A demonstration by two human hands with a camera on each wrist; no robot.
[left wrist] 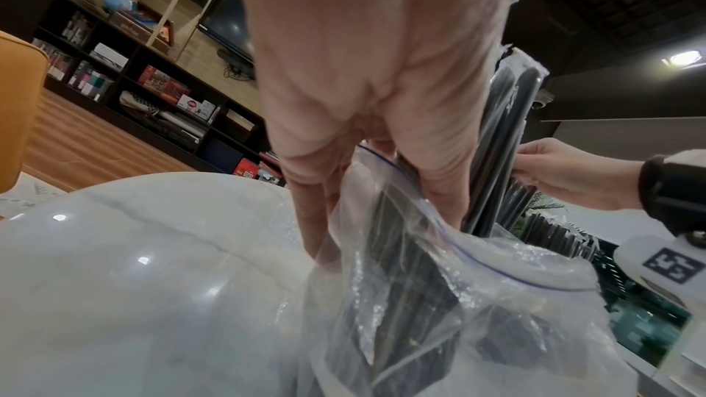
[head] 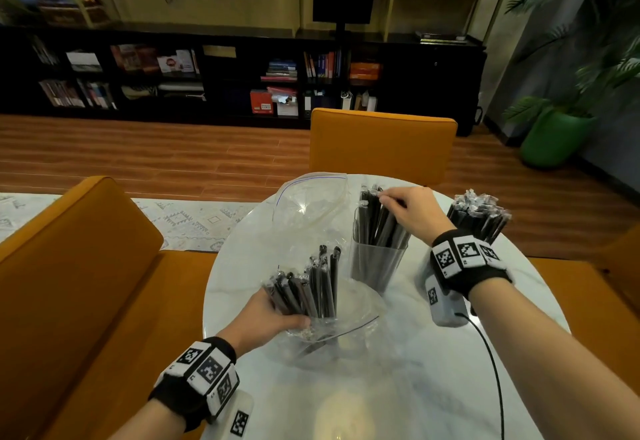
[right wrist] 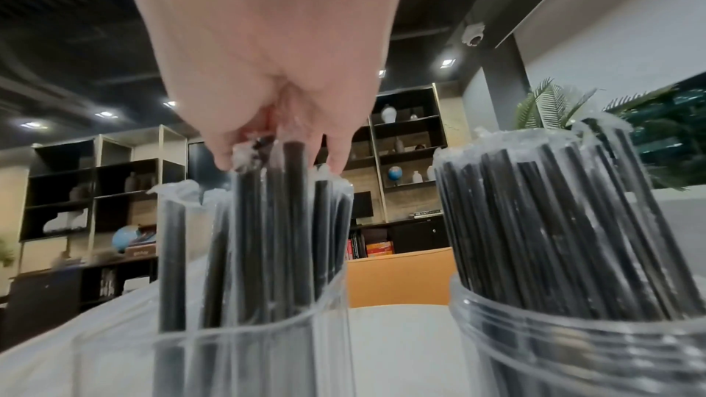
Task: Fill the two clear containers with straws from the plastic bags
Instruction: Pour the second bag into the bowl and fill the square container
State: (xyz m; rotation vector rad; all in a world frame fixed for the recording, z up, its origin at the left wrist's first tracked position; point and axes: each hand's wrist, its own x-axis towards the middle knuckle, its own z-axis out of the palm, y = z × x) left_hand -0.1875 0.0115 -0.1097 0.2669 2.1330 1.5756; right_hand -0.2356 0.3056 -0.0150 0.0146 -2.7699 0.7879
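My left hand point(head: 280, 315) grips a bundle of black wrapped straws point(head: 308, 287) that stands half out of a crumpled clear plastic bag point(head: 332, 339) at the table's near middle. The left wrist view shows that left hand point(left wrist: 378, 207) inside the bag's point(left wrist: 496, 267) mouth, fingers curled round the straws point(left wrist: 496, 132). My right hand point(head: 398, 204) pinches the tops of upright straws point(head: 377, 221) in a clear container point(head: 377, 263). In the right wrist view its fingertips point(right wrist: 225, 159) close on those straw tips point(right wrist: 290, 192) above the container point(right wrist: 214, 343). A second container point(right wrist: 573, 349) to the right is packed with straws point(right wrist: 534, 222).
An empty zip bag point(head: 308, 200) lies at the far side of the round white marble table point(head: 398, 387). Orange chairs stand on the left point(head: 69, 266) and beyond the table point(head: 381, 141). A black cable point(head: 495, 370) runs from my right wrist over the table's right part.
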